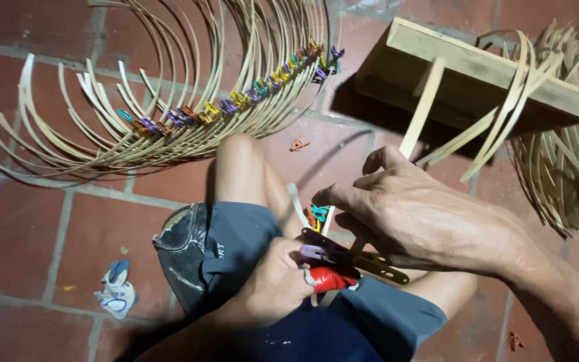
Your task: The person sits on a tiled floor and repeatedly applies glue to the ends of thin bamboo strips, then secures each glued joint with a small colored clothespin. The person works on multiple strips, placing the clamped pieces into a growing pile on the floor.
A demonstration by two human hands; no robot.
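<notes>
A long, thin, pale bamboo strip point(418, 121) stands up at a slant over the lap, and a flat dark metal tool point(353, 258) with holes and a red handle lies just below it — both held.

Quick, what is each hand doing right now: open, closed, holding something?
Left hand: closed around a red-handled tool.
Right hand: fingers pinched closed on a thin bamboo strip.

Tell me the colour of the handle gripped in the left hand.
Red handle, held in the left hand; seen in the head view.
</notes>
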